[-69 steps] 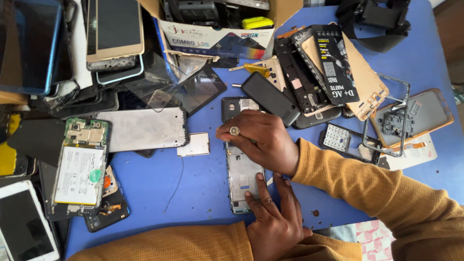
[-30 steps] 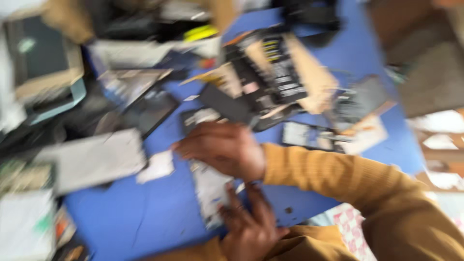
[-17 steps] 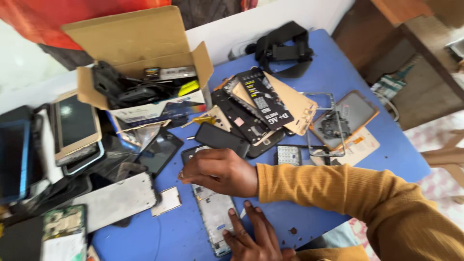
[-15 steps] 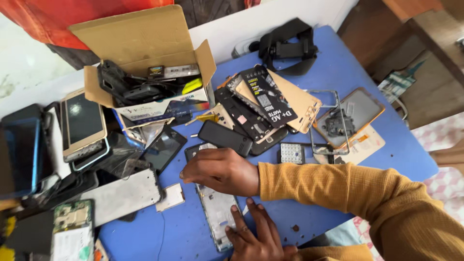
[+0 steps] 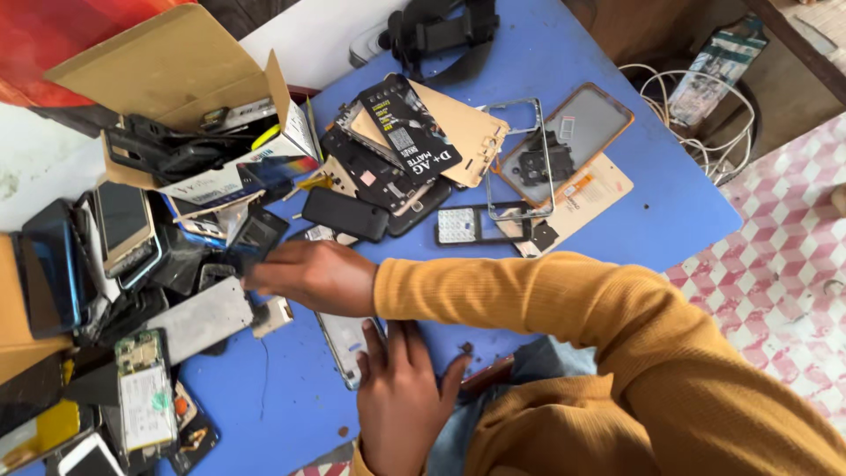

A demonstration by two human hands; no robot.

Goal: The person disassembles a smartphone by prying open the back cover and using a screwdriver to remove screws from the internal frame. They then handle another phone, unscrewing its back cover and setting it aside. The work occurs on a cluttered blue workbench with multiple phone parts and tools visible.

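**Left hand pins the open phone, right hand reaches across to the parts pile**

From my head view, the opened phone body (image 5: 345,339) lies flat on the blue table (image 5: 617,211), a little below and left of frame centre, long axis running roughly 11 to 5 o'clock. My left hand (image 5: 401,401) comes up from 6 o'clock and rests palm-down, fingers spread and flat, on the phone's lower right edge. I read that as a hold-down, to stop the body sliding; it is a press, not a wrap, and nothing sits inside the hand.

My right hand (image 5: 308,275) crosses over the top end of the phone toward 9 o'clock, mustard sleeve (image 5: 546,300) trailing back to 4 o'clock. Its fingers are drawn together at the tips, near a small white part (image 5: 273,316) and the right end of a grey back panel (image 5: 198,319). Whether the fingertips pinch something small I cannot tell; the knuckles hide them.

Loose pieces fan out within easy reach, which seems deliberate: a cardboard box (image 5: 189,106) of phones at 11 o'clock, a dark handset (image 5: 345,214) at 12, black packaging (image 5: 407,128) above it, a keypad phone frame (image 5: 480,225) and a clear orange-rimmed case (image 5: 573,132) toward 1 and 2 o'clock. A bare phone with its circuit board and battery exposed (image 5: 145,392) lies at 8 o'clock.
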